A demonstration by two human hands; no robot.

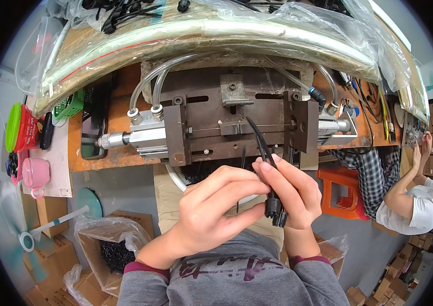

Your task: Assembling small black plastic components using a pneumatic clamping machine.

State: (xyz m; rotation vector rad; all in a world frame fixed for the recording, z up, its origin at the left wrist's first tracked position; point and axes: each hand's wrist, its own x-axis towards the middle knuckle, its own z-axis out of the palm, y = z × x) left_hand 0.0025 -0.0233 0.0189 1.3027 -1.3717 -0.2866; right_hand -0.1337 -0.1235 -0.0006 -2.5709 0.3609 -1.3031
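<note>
In front of my chest, my right hand (pixel 298 196) is closed around a small bunch of black plastic pieces (pixel 273 208) with long, thin curved stems and ribbed round ends. The stems point up and away; the ribbed ends hang below the fingers. My left hand (pixel 219 204) meets them from the side, thumb and fingers pinched at the bunch; what exactly sits between its fingertips is hidden. Just beyond my hands stands a brown metal fixture (pixel 203 97), with a small metal block (pixel 233 129) at its middle. The stem tips overlap the fixture's near side in view.
Air cylinders (pixel 147 137) with clear tubes flank the fixture. A plastic-wrapped ledge (pixel 216 33) crosses the far side. At left are a phone (pixel 94 137) and a pink cup (pixel 36 172); below, an open carton (pixel 109 245) of black parts. Another person (pixel 413 204) sits right, near an orange stool (pixel 341 191).
</note>
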